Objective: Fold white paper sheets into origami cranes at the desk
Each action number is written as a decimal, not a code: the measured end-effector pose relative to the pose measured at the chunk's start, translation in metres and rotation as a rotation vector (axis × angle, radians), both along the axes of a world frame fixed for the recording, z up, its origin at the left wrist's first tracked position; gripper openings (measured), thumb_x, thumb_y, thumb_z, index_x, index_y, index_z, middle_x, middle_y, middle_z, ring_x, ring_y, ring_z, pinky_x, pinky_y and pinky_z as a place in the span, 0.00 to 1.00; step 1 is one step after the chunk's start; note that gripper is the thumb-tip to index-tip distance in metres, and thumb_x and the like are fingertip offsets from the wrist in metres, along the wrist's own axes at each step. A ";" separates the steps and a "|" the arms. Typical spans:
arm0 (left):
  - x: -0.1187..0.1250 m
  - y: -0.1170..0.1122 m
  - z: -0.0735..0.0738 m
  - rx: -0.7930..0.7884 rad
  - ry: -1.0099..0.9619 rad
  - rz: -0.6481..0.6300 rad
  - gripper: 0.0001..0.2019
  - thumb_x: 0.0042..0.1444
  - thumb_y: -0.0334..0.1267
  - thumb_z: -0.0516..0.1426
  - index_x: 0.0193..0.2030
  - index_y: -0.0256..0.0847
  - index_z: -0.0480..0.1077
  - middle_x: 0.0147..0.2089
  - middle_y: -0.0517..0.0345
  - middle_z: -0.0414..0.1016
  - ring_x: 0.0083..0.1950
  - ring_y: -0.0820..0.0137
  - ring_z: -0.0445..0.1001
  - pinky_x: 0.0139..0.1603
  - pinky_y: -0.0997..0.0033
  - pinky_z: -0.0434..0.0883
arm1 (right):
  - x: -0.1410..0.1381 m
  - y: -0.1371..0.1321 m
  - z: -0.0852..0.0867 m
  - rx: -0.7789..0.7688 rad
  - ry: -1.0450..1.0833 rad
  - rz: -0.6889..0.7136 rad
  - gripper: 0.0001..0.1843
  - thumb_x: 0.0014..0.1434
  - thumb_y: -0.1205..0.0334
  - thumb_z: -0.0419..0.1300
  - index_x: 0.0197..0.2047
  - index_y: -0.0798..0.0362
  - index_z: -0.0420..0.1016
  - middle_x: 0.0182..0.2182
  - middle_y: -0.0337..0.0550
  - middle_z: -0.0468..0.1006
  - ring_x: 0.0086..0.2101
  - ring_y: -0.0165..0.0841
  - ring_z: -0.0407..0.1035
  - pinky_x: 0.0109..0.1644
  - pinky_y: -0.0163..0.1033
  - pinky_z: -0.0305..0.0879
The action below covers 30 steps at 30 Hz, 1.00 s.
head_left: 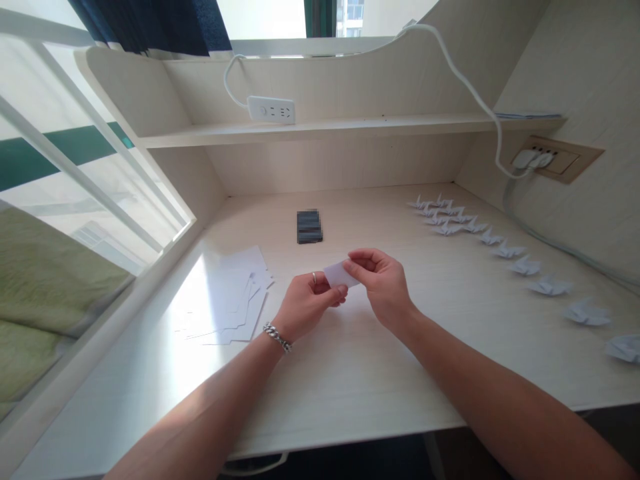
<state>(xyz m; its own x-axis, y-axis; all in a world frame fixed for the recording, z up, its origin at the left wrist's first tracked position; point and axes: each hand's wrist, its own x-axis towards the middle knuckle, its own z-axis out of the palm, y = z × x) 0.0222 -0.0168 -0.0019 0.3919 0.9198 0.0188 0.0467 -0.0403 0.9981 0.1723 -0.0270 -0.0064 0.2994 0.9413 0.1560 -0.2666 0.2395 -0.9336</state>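
A small piece of folded white paper (341, 274) is held above the middle of the desk between both hands. My left hand (311, 298), with a ring and a chain bracelet at the wrist, pinches its lower left side between thumb and fingers. At the upper right corner, my right hand (383, 280) grips the paper with thumb and bent forefinger. Loose sheets of white paper (235, 287) lie in an uneven pile to the left. Several folded paper cranes (525, 267) stand in rows along the right side.
Behind the hands lies a dark, blurred rectangular object (309, 227) on the desk (360, 380). A power strip (271, 110) rests on the shelf (340, 130). From the wall socket (565, 160), a white cable (470, 87) runs upward. Metal bars (95, 153) border the left side.
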 end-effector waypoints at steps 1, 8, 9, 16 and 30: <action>0.001 0.000 0.000 -0.023 0.005 -0.003 0.11 0.48 0.41 0.67 0.31 0.34 0.75 0.30 0.50 0.80 0.32 0.68 0.78 0.36 0.69 0.76 | 0.000 0.000 0.000 -0.009 0.029 -0.002 0.15 0.41 0.59 0.74 0.33 0.52 0.78 0.29 0.40 0.81 0.32 0.34 0.74 0.38 0.41 0.71; 0.002 -0.002 0.005 -0.105 -0.030 0.138 0.13 0.46 0.42 0.68 0.28 0.34 0.75 0.26 0.51 0.79 0.29 0.70 0.77 0.35 0.69 0.76 | 0.000 0.002 0.000 -0.044 0.162 0.009 0.16 0.38 0.60 0.75 0.32 0.52 0.77 0.27 0.38 0.79 0.31 0.31 0.72 0.38 0.39 0.69; 0.002 -0.003 0.006 -0.102 -0.026 0.155 0.13 0.45 0.42 0.69 0.28 0.34 0.75 0.26 0.51 0.79 0.29 0.70 0.77 0.35 0.69 0.76 | 0.000 0.002 0.001 -0.046 0.168 0.003 0.16 0.38 0.60 0.75 0.31 0.52 0.77 0.28 0.38 0.79 0.31 0.31 0.72 0.38 0.40 0.69; 0.003 -0.002 0.005 -0.087 -0.013 0.190 0.13 0.45 0.43 0.69 0.30 0.34 0.76 0.26 0.52 0.79 0.29 0.70 0.77 0.34 0.69 0.76 | 0.001 0.003 0.001 -0.032 0.170 -0.029 0.17 0.37 0.60 0.75 0.31 0.52 0.77 0.29 0.38 0.78 0.32 0.32 0.72 0.39 0.41 0.70; 0.002 -0.002 0.003 0.017 -0.024 0.135 0.08 0.47 0.38 0.67 0.29 0.35 0.76 0.26 0.55 0.78 0.28 0.73 0.74 0.33 0.73 0.71 | 0.006 0.004 0.005 -0.115 0.308 0.007 0.17 0.34 0.62 0.76 0.29 0.51 0.78 0.28 0.37 0.78 0.31 0.30 0.71 0.34 0.37 0.66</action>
